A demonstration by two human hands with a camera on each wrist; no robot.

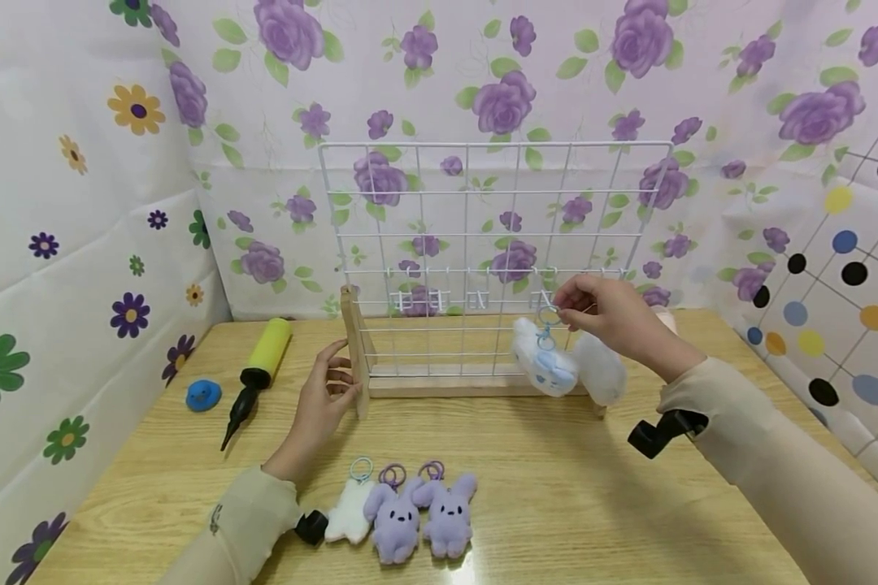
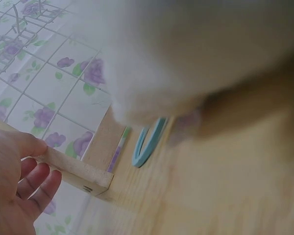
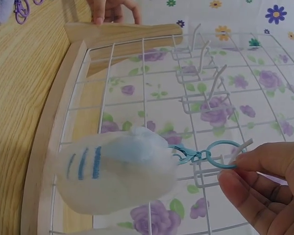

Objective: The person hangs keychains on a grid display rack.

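Between thumb and fingertip, the right hand point(image 1: 622, 321) pinches the blue ring of a white plush charm point(image 1: 545, 366). In the right wrist view this ring point(image 3: 208, 155) is around the tip of a white hook point(image 3: 245, 145), and the plush point(image 3: 117, 171) dangles from its clasp. Another white fluffy charm point(image 1: 601, 370) hangs just to the right, below the hand. The left hand point(image 1: 322, 406) grips the left wooden post point(image 1: 353, 349) of the wire grid stand; the left wrist view shows its thumb on the wood point(image 2: 76, 169) and fingers beneath.
Several white hooks point(image 1: 439, 301) line the grid point(image 1: 497, 192). In front lie a white charm point(image 1: 351, 512) and two purple rabbit charms point(image 1: 395, 524). A yellow and black pump point(image 1: 269, 345) and a blue toy point(image 1: 203, 395) are on the left. A blurred pale plush point(image 2: 186, 54) fills the left wrist view's top.
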